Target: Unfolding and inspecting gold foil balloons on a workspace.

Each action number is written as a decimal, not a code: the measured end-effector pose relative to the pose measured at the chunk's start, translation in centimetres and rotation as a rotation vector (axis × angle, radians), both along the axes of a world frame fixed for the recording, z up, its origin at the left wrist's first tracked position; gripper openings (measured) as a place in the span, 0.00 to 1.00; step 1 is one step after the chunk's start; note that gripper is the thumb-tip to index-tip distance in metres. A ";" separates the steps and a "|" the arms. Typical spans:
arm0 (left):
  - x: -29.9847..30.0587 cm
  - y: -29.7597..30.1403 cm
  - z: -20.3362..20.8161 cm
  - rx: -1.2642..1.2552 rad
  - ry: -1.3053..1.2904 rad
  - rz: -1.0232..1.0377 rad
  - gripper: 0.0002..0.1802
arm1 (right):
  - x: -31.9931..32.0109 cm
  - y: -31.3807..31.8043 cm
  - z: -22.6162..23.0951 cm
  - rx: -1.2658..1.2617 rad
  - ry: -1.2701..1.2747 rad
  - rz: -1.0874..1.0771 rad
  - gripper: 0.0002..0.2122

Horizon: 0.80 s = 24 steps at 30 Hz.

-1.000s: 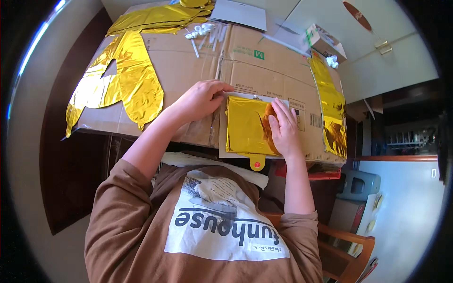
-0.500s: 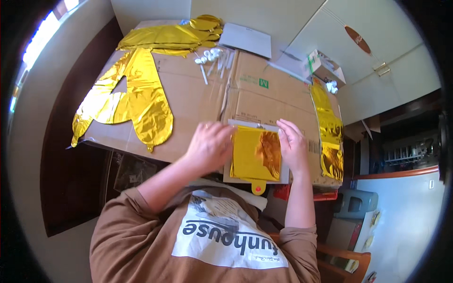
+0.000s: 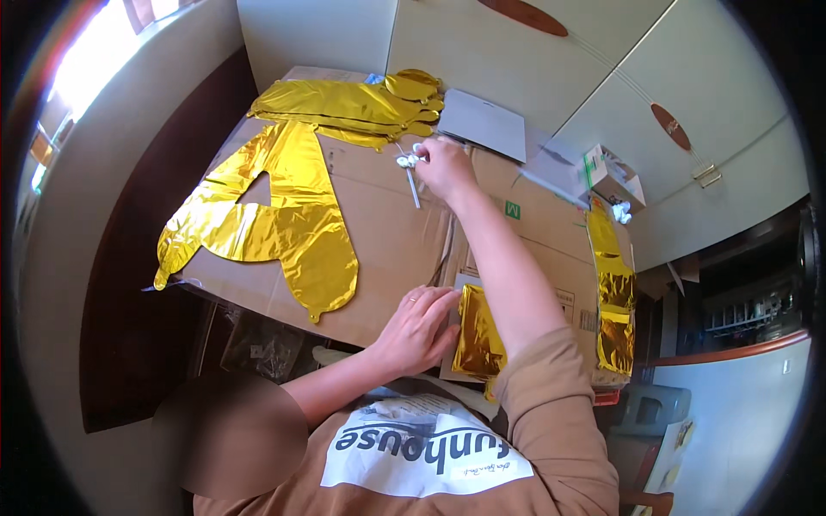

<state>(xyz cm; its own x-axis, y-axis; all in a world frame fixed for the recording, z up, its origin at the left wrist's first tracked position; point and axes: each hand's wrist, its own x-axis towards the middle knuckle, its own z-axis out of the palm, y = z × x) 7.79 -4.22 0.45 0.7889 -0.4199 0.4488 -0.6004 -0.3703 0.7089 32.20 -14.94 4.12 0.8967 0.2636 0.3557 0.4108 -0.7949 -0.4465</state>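
My left hand (image 3: 419, 331) rests at the left edge of a folded gold foil balloon (image 3: 478, 331), fingers stretched out and nothing held in them. Under that balloon lies a pale grey card (image 3: 450, 368). My right arm crosses above the balloon and hides part of it. Farther off, my right hand (image 3: 447, 168) is closed at a bunch of small white crumpled pieces (image 3: 405, 161); what its fingertips pinch is hidden. A white straw (image 3: 413, 187) sticks out below the bunch. Left of it, a flat, A-shaped gold foil balloon (image 3: 301, 215) lies spread out.
Cardboard (image 3: 391, 232) covers the table. Stacked gold foil balloons (image 3: 335, 107) lie at the back, beside a white flat panel (image 3: 484, 123). On the right are a long gold foil strip (image 3: 613, 292) and an open white box (image 3: 613, 176). Cabinets (image 3: 551, 77) stand behind.
My right hand has left the folded balloon's right side and reached away to the white pieces. My left hand has settled lower beside the balloon. The view has shifted.
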 end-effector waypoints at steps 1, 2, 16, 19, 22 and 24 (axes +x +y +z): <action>0.1 0.1 -0.1 -0.015 0.010 -0.007 0.30 | 0.7 0.2 0.2 -0.169 0.092 -0.017 0.07; 0.1 0.1 -0.2 -0.032 0.020 -0.010 0.29 | 1.2 0.5 0.1 -0.264 0.080 0.001 0.07; 0.3 0.1 -0.8 -0.085 0.041 -0.029 0.26 | -12.0 -9.9 3.2 0.377 0.224 -0.041 0.05; -0.1 -0.1 -0.9 -0.076 0.051 -0.007 0.23 | -21.5 -15.5 4.6 0.681 0.488 -0.055 0.05; -0.1 -0.1 -0.2 0.048 -0.108 -0.029 0.20 | -29.2 -19.0 4.4 0.682 0.556 -0.183 0.04; -0.7 -0.6 1.5 0.171 -0.239 -0.122 0.20 | -32.6 -19.9 2.9 0.637 0.530 -0.199 0.04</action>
